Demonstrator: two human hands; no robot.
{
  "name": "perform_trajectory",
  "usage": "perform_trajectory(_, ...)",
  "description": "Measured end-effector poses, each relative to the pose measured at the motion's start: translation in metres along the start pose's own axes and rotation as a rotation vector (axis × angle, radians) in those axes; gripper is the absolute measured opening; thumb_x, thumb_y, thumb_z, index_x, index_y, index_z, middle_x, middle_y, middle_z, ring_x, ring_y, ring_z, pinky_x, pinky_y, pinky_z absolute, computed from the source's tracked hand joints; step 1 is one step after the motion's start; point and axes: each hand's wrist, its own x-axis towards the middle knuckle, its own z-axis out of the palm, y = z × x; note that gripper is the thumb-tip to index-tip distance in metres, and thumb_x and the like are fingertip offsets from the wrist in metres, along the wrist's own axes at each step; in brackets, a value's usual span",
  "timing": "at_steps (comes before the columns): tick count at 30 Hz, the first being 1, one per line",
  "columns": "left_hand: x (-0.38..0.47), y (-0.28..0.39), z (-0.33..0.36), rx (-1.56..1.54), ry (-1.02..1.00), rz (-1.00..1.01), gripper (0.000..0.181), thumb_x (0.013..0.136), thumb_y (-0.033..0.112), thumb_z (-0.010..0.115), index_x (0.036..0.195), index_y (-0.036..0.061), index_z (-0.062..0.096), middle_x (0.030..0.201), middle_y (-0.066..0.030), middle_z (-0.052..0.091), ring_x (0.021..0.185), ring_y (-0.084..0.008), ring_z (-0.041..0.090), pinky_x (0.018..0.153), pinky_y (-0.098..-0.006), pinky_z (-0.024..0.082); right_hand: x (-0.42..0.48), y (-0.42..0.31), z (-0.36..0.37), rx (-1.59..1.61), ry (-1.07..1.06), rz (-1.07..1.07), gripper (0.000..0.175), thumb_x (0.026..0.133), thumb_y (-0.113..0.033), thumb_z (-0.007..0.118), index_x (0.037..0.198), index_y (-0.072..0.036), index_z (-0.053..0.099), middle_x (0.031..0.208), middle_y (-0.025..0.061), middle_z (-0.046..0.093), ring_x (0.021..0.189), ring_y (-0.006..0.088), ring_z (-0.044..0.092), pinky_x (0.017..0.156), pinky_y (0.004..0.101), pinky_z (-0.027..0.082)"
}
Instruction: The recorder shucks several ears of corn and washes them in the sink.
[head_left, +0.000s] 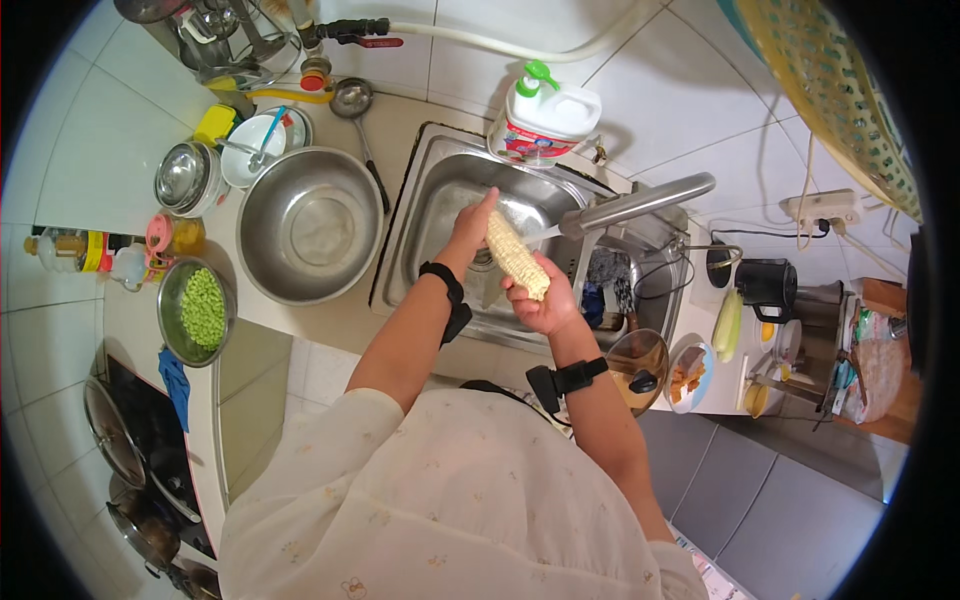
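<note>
A husked, pale ear of corn (517, 255) is held slanting over the left basin of a stainless steel sink (442, 172). My right hand (550, 300) grips its near end, fingers curled round it. At the far end, my left hand (472, 229) holds its left side, thumb and fingers partly hidden. A steel faucet (637, 206) reaches in from the right, and water runs from its spout onto the corn. Below the corn, the drain is partly covered by my hands.
Left of the sink stand a large steel basin (259, 247), a ladle (364, 135) and a steel bowl of green beans or peas (202, 307). A detergent jug (547, 120) stands behind the sink. Rightward are a glass lid (637, 352), another corn ear (727, 326) and a black kettle (765, 285).
</note>
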Motion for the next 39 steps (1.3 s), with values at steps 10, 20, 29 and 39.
perform_trajectory(10,0.017,-0.022,-0.005,-0.066,0.099,0.23,0.046,0.095,0.041,0.046,0.08,0.0006,0.064,0.068,-0.0048,0.06,0.059,-0.0138,0.056,0.051,-0.0288,0.044,-0.014,0.006,0.022,-0.57,0.232,-0.252,0.037,0.094,-0.043,0.043,0.107,-0.009,0.048,0.068,0.0131,0.056,0.044,0.0162,0.045,0.034,0.0215,0.028)
perform_trajectory(20,0.004,-0.037,-0.008,0.798,0.198,0.726,0.029,0.092,0.021,0.048,0.086,-0.0036,0.064,0.067,-0.0087,0.06,0.064,-0.0211,0.056,0.063,-0.0356,0.045,0.007,0.003,0.024,-0.195,0.017,-0.317,0.042,0.093,-0.041,0.043,0.113,-0.005,0.049,0.081,0.0155,0.057,0.051,0.0157,0.048,0.035,0.02,0.032)
perform_trajectory(29,0.024,-0.081,-0.04,0.996,0.14,0.614,0.039,0.074,0.027,0.072,0.102,0.0017,0.066,0.086,-0.0185,0.065,0.082,-0.0321,0.064,0.072,-0.0409,0.051,0.035,-0.009,0.036,-0.095,0.069,-0.246,0.033,0.093,-0.034,0.045,0.112,-0.008,0.052,0.084,0.0094,0.06,0.06,0.0219,0.059,0.039,0.0237,0.041)
perform_trajectory(39,0.026,-0.074,-0.054,0.878,0.06,0.32,0.026,0.076,0.027,0.069,0.088,0.0034,0.066,0.093,-0.0154,0.066,0.085,-0.0272,0.064,0.075,-0.0372,0.051,0.057,-0.004,0.053,-0.257,0.178,-0.257,0.031,0.091,-0.029,0.057,0.112,-0.008,0.05,0.092,0.0098,0.057,0.068,0.0224,0.058,0.05,0.0267,0.051)
